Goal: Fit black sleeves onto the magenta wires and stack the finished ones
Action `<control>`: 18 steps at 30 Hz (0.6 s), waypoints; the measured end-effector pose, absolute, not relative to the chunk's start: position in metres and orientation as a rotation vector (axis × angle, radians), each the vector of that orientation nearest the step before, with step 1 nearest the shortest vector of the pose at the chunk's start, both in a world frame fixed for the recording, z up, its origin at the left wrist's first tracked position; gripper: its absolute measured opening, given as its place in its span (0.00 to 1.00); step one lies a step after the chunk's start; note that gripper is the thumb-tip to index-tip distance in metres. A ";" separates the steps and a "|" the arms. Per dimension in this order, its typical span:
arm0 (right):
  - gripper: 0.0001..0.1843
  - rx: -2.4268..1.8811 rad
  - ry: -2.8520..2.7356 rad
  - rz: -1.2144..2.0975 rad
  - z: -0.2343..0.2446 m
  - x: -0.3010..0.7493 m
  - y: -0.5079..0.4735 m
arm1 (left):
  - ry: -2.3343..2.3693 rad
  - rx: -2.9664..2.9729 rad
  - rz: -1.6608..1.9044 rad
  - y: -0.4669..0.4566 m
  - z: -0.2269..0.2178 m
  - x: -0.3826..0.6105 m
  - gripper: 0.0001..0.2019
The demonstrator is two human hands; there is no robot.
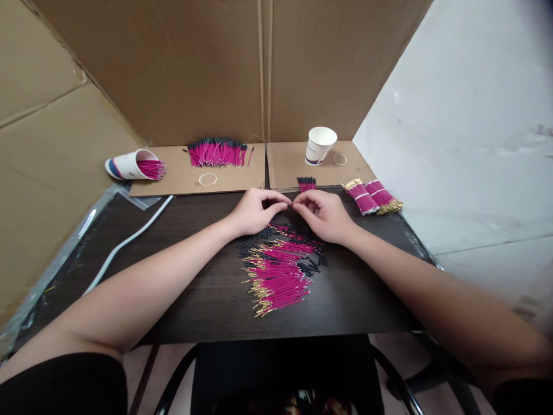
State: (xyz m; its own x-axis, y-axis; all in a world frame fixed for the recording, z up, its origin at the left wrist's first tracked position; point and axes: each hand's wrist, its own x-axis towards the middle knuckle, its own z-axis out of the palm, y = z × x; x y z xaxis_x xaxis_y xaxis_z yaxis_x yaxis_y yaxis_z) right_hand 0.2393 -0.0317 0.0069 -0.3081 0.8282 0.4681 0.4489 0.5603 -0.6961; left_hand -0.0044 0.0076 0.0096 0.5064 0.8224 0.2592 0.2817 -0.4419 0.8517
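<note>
My left hand [254,213] and my right hand [326,218] meet fingertip to fingertip over the dark table, both closed in a pinch. Something thin and dark shows between the fingertips, too small to name. Just below them lies a loose pile of short pink wires [280,276] with gold tips at the left and silvery tips at the right. Short black sleeves [309,268] are scattered in and around this pile. Beyond my right hand sits a small row of pink wires with black ends [307,184].
On a cardboard strip [173,183] lie many black-ended pink wires [218,153] and a rubber band [208,179]. A tipped paper cup [125,165] holds wires; another cup [318,147] stands upright. Banded wire bundles [367,197] lie right. Cardboard panels [194,69] rise behind.
</note>
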 end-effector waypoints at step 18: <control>0.08 -1.067 -1.885 0.626 0.005 0.241 -0.031 | 0.944 1.955 0.893 0.007 0.009 -0.003 0.08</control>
